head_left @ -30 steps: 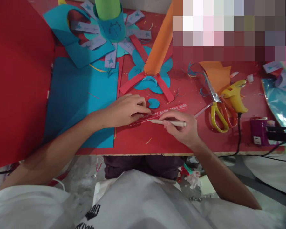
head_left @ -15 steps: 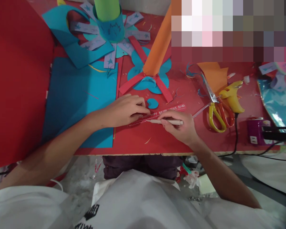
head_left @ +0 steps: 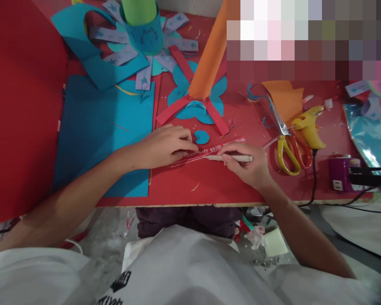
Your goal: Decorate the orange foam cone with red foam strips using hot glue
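A narrow red paper strip with white lettering lies slanted on the red tabletop. Along its lower side runs a wavy white line. The bent fingers of my left hand hold the strip's left part down and cover some of the lettering. My right hand grips a pale marker pen, its tip touching the strip at the wavy line. Just above the strip is a small blue paper piece with a notch. Behind it, an orange paper tube stands on a blue petal-shaped base with red strips.
Blue sheets lie under my left forearm. To the right are scissors with yellow and red handles, a yellow glue gun with its cord, orange paper and a purple box. A green tube stands at the back.
My right hand and the marker pen have moved right along the strip, and the wavy white line now reaches further right. My left hand keeps its place on the strip.
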A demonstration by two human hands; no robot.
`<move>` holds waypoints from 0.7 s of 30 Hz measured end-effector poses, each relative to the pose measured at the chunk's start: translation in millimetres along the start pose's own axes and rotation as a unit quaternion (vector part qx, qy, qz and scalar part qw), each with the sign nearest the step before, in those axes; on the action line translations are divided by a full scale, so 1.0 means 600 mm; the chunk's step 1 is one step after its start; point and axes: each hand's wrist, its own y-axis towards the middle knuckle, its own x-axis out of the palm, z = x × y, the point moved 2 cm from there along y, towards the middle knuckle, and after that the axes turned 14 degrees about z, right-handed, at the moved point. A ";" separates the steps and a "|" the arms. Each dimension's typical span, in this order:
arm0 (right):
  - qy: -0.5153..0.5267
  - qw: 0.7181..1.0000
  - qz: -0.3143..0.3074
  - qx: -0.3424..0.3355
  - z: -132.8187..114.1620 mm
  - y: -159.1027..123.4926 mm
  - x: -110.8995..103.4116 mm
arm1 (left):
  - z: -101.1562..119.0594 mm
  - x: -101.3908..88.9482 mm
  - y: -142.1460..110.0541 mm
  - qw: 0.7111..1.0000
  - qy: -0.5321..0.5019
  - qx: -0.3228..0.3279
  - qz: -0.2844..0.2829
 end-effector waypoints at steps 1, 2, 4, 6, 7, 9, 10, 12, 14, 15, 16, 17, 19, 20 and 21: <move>-0.001 1.000 0.002 0.001 0.001 0.000 -0.002 | 0.000 -0.001 0.000 1.000 0.001 -0.001 -0.003; -0.003 1.000 0.003 0.001 0.003 0.000 -0.004 | 0.000 -0.001 0.001 1.000 0.001 -0.001 -0.006; -0.008 1.000 0.002 0.000 0.005 0.001 -0.007 | 0.000 -0.002 0.001 1.000 0.003 -0.001 -0.009; -0.010 1.000 0.002 0.002 0.006 0.001 -0.011 | 0.000 -0.001 0.000 1.000 0.002 0.001 -0.005; -0.011 1.000 0.004 0.005 0.006 0.002 -0.013 | 0.000 -0.001 0.000 1.000 0.001 0.002 -0.003; -0.016 1.000 0.006 0.012 0.007 0.003 -0.016 | -0.001 0.000 -0.001 1.000 -0.001 0.004 0.000; -0.021 1.000 0.006 0.015 0.008 0.004 -0.018 | -0.001 0.001 -0.001 1.000 -0.002 0.005 0.000; -0.035 0.999 0.005 0.019 0.009 0.005 -0.021 | -0.001 0.001 -0.001 1.000 -0.003 0.006 -0.001; -0.047 0.999 0.008 0.025 0.010 0.005 -0.023 | 0.000 0.001 -0.001 1.000 -0.004 0.004 -0.002; -0.049 0.998 0.010 0.025 0.011 0.005 -0.025 | 0.000 0.000 0.000 1.000 -0.005 0.001 -0.001; -0.048 0.998 0.013 0.024 0.011 0.004 -0.026 | 0.001 0.000 0.000 1.000 -0.007 -0.001 0.000; -0.046 0.999 0.017 0.021 0.012 0.004 -0.027 | 0.001 -0.001 0.001 1.000 -0.007 -0.002 0.000; -0.040 0.999 0.024 0.013 0.013 0.002 -0.029 | 0.002 -0.001 0.001 1.000 -0.007 -0.001 0.001; -0.038 0.999 0.029 0.011 0.014 0.002 -0.030 | 0.002 -0.002 0.002 1.000 -0.005 -0.001 0.001; -0.037 0.999 0.033 0.010 0.015 0.001 -0.032 | 0.002 -0.001 0.002 1.000 -0.004 0.000 -0.001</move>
